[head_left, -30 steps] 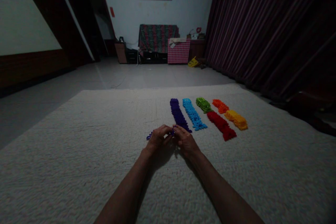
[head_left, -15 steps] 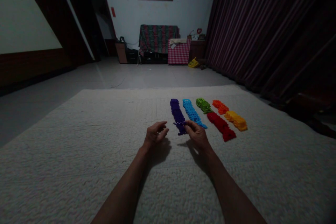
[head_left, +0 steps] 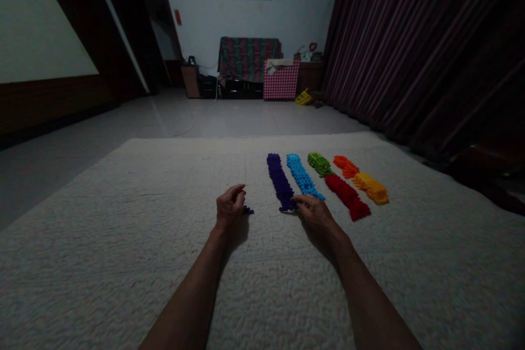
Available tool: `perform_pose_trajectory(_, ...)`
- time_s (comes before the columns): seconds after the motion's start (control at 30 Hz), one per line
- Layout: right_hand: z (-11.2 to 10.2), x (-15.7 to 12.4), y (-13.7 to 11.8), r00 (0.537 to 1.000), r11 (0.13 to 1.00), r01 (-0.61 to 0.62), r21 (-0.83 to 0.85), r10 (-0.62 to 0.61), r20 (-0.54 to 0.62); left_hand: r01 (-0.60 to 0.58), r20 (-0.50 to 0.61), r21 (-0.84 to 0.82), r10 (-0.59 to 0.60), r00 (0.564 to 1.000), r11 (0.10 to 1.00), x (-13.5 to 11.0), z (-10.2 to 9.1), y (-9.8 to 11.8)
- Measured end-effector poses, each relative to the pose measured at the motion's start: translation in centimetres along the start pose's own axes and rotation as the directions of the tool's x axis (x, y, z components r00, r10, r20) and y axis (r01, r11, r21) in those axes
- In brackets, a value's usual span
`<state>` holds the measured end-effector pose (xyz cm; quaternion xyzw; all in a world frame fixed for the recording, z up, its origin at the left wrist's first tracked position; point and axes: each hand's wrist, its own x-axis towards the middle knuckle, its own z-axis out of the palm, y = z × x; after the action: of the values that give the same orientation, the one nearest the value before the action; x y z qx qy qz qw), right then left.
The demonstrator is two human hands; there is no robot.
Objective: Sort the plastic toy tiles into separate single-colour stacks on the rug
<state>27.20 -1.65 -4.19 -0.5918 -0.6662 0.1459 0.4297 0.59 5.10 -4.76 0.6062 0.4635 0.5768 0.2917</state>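
Note:
A bumpy dark purple strip point(head_left: 280, 178), seemingly made of many small pieces, lies on a cream quilted mat point(head_left: 164, 240). My right hand point(head_left: 318, 213) pinches at its near right corner; the fingertips partly cover that end. To the left, my left hand point(head_left: 229, 208) is closed low over the mat, fingers curled round a small dark purple piece point(head_left: 249, 210) that pokes out at its right side. Just beyond my right hand runs a light blue strip point(head_left: 301, 175) of the same bumpy kind, its near end by my knuckles.
Further right lie green point(head_left: 319, 164), red point(head_left: 346, 197), orange point(head_left: 345, 166) and yellow point(head_left: 371, 188) bumpy strips. A purple curtain point(head_left: 381, 38) hangs along the right. Beyond the mat are a tiled floor point(head_left: 246, 117) and a low cabinet with a checked cloth point(head_left: 281, 85).
My left hand has moved left and closed, with a small purple piece now showing at it. My right hand has shifted slightly right and lower, and the purple strip's near end lies flatter.

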Motion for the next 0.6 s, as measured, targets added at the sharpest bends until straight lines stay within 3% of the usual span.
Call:
perform_pose_trajectory(0.47, 0.4, 0.3, 0.5, 0.997, 0.997, 0.042, -0.066, -0.046, -0.058, 0.100, -0.073, 0.036, -0.097, 0.993, 0.994, 1.1, -1.4, -0.1)
perform_pose_trajectory(0.6, -0.1, 0.5, -0.6, 0.990, 0.994, 0.022, -0.109, -0.037, -0.136, 0.095, 0.064, 0.156, -0.107, 0.992, 0.983, 0.6, -2.7, -0.1)
